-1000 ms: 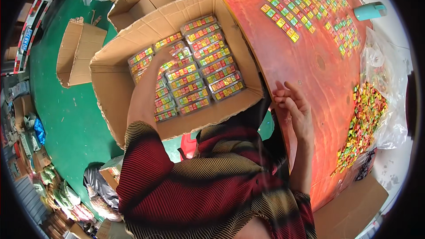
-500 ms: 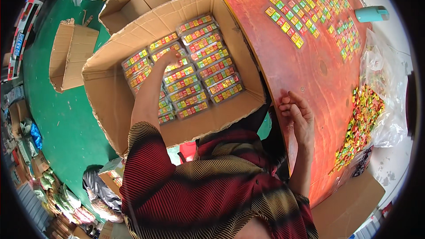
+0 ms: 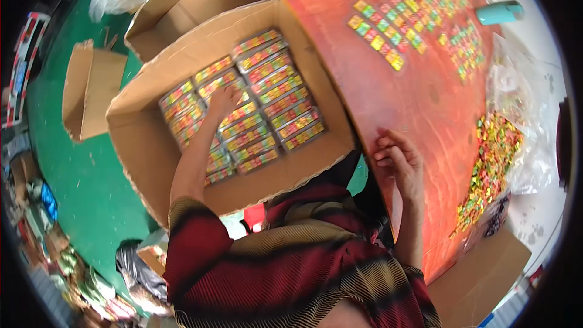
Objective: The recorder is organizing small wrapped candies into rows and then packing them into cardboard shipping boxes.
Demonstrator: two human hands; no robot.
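My left hand (image 3: 225, 102) reaches down into a large cardboard box (image 3: 138, 152) and rests on the rows of clear packs (image 3: 285, 88) inside. These packs hold small yellow, red and green squares and stand in several columns. The left fingers are blurred and partly hidden, so their grip does not show. Above the near edge of the orange-red table (image 3: 419, 106), my right hand (image 3: 401, 164) is loosely curled with its fingers apart and nothing in it.
Flat sheets of colourful squares (image 3: 388, 30) lie on the table's far part. A heap of loose small wrapped pieces (image 3: 492, 170) spills beside clear plastic (image 3: 528, 133) at the right. A teal bottle (image 3: 500, 12) lies behind. Other cartons (image 3: 94, 91) stand on the green floor (image 3: 79, 185).
The whole view has shifted slightly and blurred. My left hand stays over the packs, a little lower in the column; my right hand keeps nearly the same pose.
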